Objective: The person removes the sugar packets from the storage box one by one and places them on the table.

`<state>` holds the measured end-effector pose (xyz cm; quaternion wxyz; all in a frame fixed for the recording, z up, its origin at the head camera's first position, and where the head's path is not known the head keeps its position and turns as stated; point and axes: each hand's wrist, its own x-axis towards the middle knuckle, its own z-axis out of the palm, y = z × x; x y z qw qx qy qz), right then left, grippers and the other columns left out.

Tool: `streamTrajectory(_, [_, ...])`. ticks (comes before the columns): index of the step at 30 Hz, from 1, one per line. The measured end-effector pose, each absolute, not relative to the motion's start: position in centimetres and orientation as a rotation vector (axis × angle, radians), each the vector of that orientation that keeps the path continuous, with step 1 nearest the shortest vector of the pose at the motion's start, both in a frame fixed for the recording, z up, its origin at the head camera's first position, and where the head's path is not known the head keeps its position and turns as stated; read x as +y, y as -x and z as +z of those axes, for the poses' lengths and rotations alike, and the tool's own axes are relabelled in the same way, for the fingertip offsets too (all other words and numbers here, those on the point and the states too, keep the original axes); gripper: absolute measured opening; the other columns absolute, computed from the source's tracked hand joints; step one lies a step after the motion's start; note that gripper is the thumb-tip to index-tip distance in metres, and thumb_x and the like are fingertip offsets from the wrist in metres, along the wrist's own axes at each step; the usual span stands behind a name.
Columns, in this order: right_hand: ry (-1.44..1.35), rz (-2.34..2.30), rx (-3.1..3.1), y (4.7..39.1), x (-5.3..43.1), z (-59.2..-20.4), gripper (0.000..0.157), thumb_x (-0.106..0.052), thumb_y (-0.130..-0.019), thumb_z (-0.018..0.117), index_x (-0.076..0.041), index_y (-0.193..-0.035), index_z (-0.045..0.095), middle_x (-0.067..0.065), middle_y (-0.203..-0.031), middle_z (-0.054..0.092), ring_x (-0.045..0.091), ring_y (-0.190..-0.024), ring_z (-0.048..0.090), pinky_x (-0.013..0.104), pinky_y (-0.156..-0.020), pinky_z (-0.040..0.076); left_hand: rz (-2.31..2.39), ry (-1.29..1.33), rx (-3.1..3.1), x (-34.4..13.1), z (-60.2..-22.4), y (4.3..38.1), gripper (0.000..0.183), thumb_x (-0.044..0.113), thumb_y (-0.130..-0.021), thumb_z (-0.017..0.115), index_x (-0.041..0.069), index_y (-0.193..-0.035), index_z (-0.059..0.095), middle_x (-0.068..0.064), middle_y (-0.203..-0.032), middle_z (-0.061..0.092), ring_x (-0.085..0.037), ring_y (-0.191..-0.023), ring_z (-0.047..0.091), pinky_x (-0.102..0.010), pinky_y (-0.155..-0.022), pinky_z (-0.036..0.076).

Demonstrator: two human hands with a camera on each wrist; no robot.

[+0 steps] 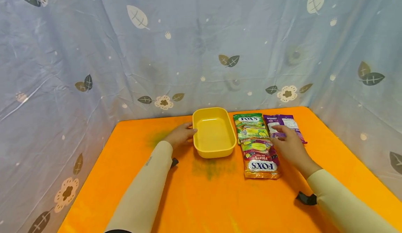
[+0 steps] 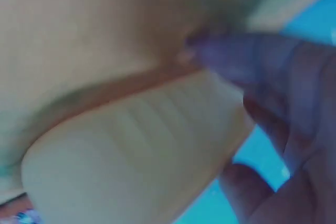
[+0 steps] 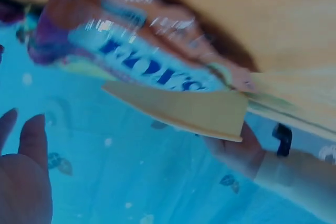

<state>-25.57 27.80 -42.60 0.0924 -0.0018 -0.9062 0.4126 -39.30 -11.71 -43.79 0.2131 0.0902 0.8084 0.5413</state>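
Observation:
A yellow plastic container (image 1: 216, 152) stands empty at the back middle of the orange table (image 1: 204, 198). My left hand (image 1: 181, 135) touches its left wall with relaxed fingers; the left wrist view shows the container (image 2: 131, 150) close up with fingers (image 2: 294, 145) beside it. To the container's right lie three candy packets: a green one (image 1: 251, 124), a purple one (image 1: 287, 120) and a red-orange fruit one (image 1: 260, 164). My right hand (image 1: 290, 145) is stretched flat over them, fingertips reaching the purple packet. In the blurred right wrist view, a packet (image 3: 147, 61) shows beside the container's edge (image 3: 184, 108).
A blue leaf-and-flower printed cloth (image 1: 201, 51) walls the table at the back and both sides. Bare orange surface lies in front of the container and packets. A greenish smudge (image 1: 210, 166) marks the table near the container.

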Motion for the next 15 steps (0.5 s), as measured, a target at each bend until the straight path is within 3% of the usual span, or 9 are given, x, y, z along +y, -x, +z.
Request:
streamTrajectory(7, [-0.2, 0.784, -2.758, 29.2, 25.7, -40.6, 0.072, -0.053, -0.092, 0.055, -0.008, -0.144, 0.039, 0.018, -0.139, 0.041, 0.041, -0.126, 0.036, 0.061, -0.099, 0.031, 0.723, -0.414, 2.901, -11.2, -42.0, 39.8, 0.068, 0.061, -0.093, 0.045, 0.01, -0.138, 0.052, -0.006, -0.136, 0.053, -0.027, -0.124, 0.047, -0.045, -0.1, 0.037])
streamTrajectory(11, [-0.285, 0.552, -2.825, 32.0, 23.9, -39.7, 0.079, -0.062, -0.087, 0.054, -0.014, -0.147, 0.036, 0.015, -0.142, 0.039, 0.04, -0.128, 0.035, 0.062, -0.099, 0.03, 0.544, -0.51, 3.105, -11.1, -41.0, 41.0, 0.066, 0.064, -0.091, 0.046, 0.012, -0.13, 0.059, -0.006, -0.127, 0.059, -0.029, -0.116, 0.053, -0.047, -0.094, 0.042])
streamTrajectory(15, [-0.325, 0.33, -2.875, 35.0, 22.1, -38.6, 0.082, -0.068, -0.085, 0.053, -0.019, -0.149, 0.036, 0.015, -0.146, 0.036, 0.043, -0.131, 0.03, 0.067, -0.098, 0.026, 0.347, -0.621, 3.229, -11.6, -40.0, 42.9, 0.068, 0.064, -0.09, 0.048, 0.013, -0.133, 0.056, -0.01, -0.135, 0.051, -0.032, -0.126, 0.042, -0.053, -0.099, 0.035])
